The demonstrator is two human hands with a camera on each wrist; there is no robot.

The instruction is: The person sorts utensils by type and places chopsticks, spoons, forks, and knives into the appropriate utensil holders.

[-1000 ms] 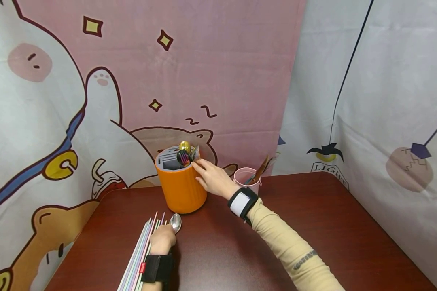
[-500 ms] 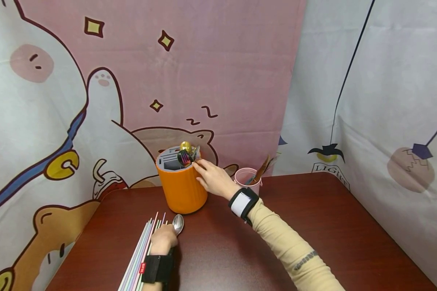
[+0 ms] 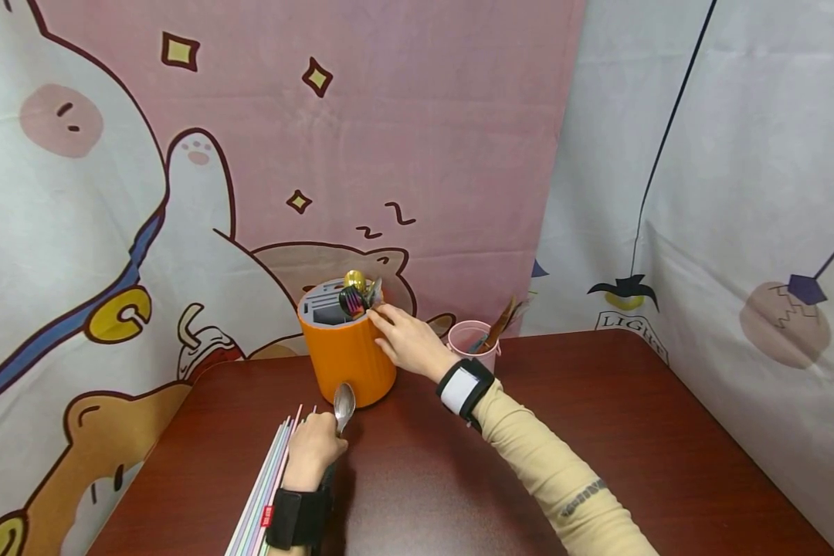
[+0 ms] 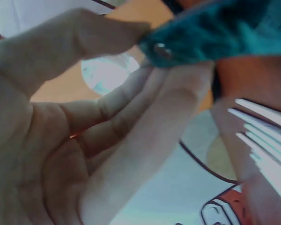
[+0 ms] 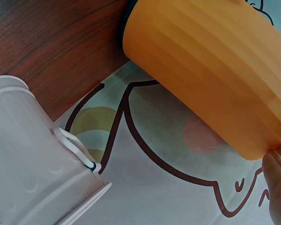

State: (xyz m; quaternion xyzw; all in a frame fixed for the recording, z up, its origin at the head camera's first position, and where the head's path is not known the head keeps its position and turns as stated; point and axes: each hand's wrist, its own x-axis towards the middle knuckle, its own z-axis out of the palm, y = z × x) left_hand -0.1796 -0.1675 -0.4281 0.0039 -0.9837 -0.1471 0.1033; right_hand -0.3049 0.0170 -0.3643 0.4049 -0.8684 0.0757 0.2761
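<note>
My left hand (image 3: 317, 439) pinches a metal spoon (image 3: 344, 405) by its teal handle (image 4: 196, 40), thumb against fingers. The spoon's bowl points up, in front of the lower part of an orange utensil holder (image 3: 347, 363). In the left wrist view, part of the bowl shows blurred behind the fingers. My right hand (image 3: 413, 344) rests its fingertips on the holder's right rim, and the right wrist view shows them touching there. A gold spoon (image 3: 354, 279), a dark fork (image 3: 350, 300) and another metal piece stand in the holder's grey slotted top.
Pastel chopstick-like sticks (image 3: 257, 494) lie in a bundle beside and under my left forearm. A small pink bucket (image 3: 469, 333) with brown-handled utensils stands right of the holder. A printed cloth hangs behind the dark wooden table (image 3: 598, 432).
My left hand has risen off the sticks with the spoon, moving slightly right and toward the orange holder. The right hand stays at the rim.
</note>
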